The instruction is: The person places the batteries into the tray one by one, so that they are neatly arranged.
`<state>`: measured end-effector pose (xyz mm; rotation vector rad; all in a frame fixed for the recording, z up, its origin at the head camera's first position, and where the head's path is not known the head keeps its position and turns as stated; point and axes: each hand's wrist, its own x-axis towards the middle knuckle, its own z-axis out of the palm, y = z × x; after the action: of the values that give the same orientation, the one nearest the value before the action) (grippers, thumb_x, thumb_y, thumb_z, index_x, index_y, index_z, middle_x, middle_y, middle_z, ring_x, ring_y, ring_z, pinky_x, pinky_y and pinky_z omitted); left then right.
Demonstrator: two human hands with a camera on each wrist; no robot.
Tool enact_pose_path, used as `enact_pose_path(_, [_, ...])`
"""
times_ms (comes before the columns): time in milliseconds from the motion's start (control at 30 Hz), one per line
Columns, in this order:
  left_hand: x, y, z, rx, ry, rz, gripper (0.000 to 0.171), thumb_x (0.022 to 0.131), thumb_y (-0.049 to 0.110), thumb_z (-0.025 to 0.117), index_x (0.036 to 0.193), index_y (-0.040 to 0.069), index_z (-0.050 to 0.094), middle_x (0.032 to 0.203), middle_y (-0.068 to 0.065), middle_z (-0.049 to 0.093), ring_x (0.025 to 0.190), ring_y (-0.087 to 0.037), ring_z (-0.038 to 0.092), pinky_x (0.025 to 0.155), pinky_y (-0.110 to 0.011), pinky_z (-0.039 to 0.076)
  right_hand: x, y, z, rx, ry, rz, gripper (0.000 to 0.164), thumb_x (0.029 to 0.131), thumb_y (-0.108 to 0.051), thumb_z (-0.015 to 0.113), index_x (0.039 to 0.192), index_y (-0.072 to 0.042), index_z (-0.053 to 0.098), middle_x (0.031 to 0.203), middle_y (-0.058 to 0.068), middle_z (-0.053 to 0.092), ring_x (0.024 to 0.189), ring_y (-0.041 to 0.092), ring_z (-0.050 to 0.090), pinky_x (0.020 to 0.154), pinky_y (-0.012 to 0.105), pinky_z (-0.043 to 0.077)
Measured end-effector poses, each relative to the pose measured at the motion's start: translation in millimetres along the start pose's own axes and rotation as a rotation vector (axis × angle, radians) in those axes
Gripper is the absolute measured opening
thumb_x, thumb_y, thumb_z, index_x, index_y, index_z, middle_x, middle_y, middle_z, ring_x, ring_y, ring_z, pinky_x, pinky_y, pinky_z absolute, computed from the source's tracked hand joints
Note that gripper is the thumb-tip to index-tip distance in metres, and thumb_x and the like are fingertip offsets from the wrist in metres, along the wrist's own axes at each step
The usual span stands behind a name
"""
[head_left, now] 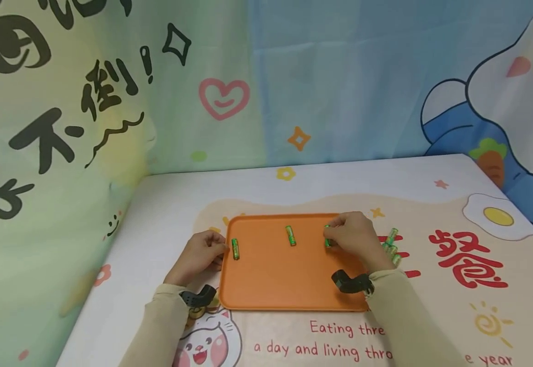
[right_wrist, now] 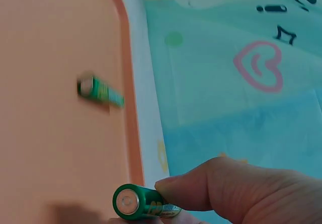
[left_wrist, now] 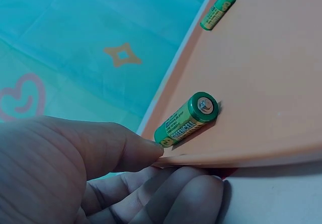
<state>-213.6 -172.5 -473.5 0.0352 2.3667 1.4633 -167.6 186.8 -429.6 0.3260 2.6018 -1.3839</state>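
Note:
An orange tray lies on the table with green batteries on it. My left hand pinches the tray's left rim, thumb on the inner side and fingers curled outside, as the left wrist view shows. Just by that thumb lies a battery marked GREENCELL. Another battery rests near the middle of the tray's far side. Over the far right part, my right hand pinches a third battery between thumb and fingers, its flat end towards the wrist camera.
Several more green batteries lie in a small group on the table right of the tray, partly behind the right forearm. A printed cloth covers the table, and a printed curtain hangs behind it. Each wrist wears a black camera mount.

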Motion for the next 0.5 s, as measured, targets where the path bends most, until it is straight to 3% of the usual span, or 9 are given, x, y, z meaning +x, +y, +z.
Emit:
enact_pose_path(133, [0.1, -0.9, -0.3, -0.005, -0.002, 0.0, 0.018, 0.097, 0.013, 0.068, 0.11, 0.001, 0.066, 0.088, -0.01, 0.07, 0.064, -0.016, 0.066, 0.059, -0.028, 0.06, 6, -12, 21, 0.05, -0.035, -0.017, 0.023, 0.094, -0.016, 0.067, 0.11, -0.001, 0.072, 0.109, 0.015, 0.072, 0.075, 0.018, 0.075, 0.079, 0.038, 0.062])
enact_pose_path(500, [0.2, -0.2, -1.0, -0.011, -0.012, 0.019, 0.017, 0.097, 0.012, 0.07, 0.11, 0.002, 0.067, 0.087, -0.01, 0.071, 0.064, -0.016, 0.067, 0.058, -0.028, 0.059, 13, -52, 78, 0.146, -0.12, -0.022, 0.008, 0.09, -0.011, 0.072, 0.095, -0.005, 0.075, 0.099, 0.01, 0.071, 0.071, 0.02, 0.073, 0.069, 0.032, 0.062])
